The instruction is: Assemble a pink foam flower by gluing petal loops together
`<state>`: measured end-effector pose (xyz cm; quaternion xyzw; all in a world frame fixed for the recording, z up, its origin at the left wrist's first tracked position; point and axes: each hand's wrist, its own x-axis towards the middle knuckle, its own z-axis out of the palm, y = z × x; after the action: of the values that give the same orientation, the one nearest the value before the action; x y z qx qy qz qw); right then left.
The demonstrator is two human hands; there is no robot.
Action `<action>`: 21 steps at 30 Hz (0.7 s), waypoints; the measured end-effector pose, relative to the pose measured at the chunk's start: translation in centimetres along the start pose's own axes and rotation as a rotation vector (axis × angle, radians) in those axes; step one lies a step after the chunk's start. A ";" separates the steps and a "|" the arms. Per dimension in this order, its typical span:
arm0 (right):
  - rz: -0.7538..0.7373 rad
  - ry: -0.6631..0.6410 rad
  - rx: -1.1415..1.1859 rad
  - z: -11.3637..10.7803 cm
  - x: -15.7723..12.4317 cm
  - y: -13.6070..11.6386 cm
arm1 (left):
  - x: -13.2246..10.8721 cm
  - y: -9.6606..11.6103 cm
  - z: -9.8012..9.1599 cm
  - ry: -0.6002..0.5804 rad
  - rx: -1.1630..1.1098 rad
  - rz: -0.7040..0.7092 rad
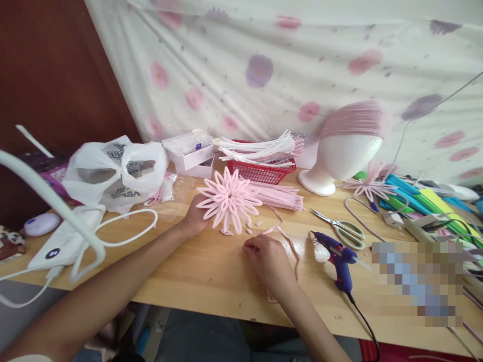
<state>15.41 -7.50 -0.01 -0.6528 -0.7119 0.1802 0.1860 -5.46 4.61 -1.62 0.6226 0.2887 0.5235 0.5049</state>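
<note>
A pink pipe-cleaner flower [229, 198] with many looped petals faces me above the middle of the table. My left hand [195, 217] is closed on it from behind, and the petals hide most of the fingers. My right hand [266, 254] is low over the wood, to the right of and nearer than the flower. Its fingers are curled and pinched together, and whatever lies between them is too small to make out. Close beside it are small pink bits [249, 231] and a thin brownish strip [292, 246]. A bundle of pink pipe cleaners [281, 196] lies behind the flower.
Right of my hands, a blue glue gun [341, 261] stands near scissors [341, 229]. Behind are a red basket [260, 172] of pipe cleaners and a white foam head [343, 156]. Leftward are a plastic bag [116, 173], a power bank [68, 239] and a looping white cable [49, 196].
</note>
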 end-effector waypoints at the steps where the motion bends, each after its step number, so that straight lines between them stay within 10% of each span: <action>1: 0.007 0.006 -0.024 -0.2 0.4 0.3 | 0.0 -0.1 0.0 -0.013 0.023 0.028; 12: 0.082 0.030 -0.261 0.4 6.4 1.0 | -0.3 1.3 0.5 -0.023 0.086 0.090; 21: 0.123 0.218 -0.121 -2.3 2.0 1.8 | -0.6 2.3 1.0 -0.066 0.087 0.074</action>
<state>17.96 -5.31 1.13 -0.7210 -0.6556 0.0758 0.2112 -5.07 3.01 0.32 0.6713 0.2710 0.5078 0.4669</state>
